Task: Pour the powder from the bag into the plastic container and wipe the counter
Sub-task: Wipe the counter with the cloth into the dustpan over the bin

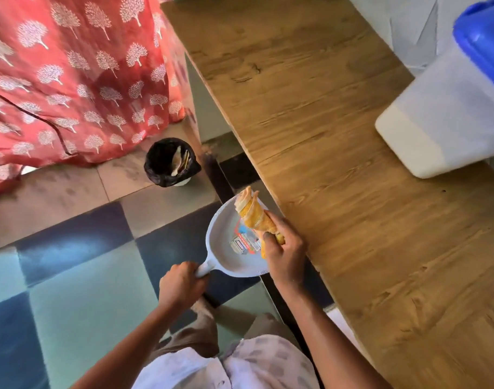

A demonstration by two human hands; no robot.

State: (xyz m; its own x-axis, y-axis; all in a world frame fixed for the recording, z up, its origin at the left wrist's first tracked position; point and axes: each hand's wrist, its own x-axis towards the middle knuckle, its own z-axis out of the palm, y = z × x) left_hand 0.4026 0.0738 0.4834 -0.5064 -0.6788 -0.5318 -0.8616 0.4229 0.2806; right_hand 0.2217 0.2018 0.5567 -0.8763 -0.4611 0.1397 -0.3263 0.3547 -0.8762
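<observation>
The left hand [181, 284] is clenched round the handle of a white dustpan [226, 248], fingers wrapped over the grip so the pan juts forward and up from the knuckles, held in the air just off the counter [338, 136] edge. The right hand [285, 256] grasps a yellow cloth [254, 217], bunched and rolled; fingers and thumb curl round its lower end, and the free end sticks out past the fingertips, over the far rim of the pan. A printed label lies on the pan's floor, just left of the right thumb.

The container [447, 119], translucent white with a blue lid [484, 43], stands on the counter well beyond and to the right of the right hand, near the wall. White powder fills its lower part. The bag cannot be made out for certain.

On the floor ahead of the left fingers, past the pan, stands a small bin [170, 164] with a black liner and some pale scraps inside. Behind it hangs a red curtain [71, 80] printed with white trees. The floor [71, 276] under both hands is chequered in dark and pale tiles.
</observation>
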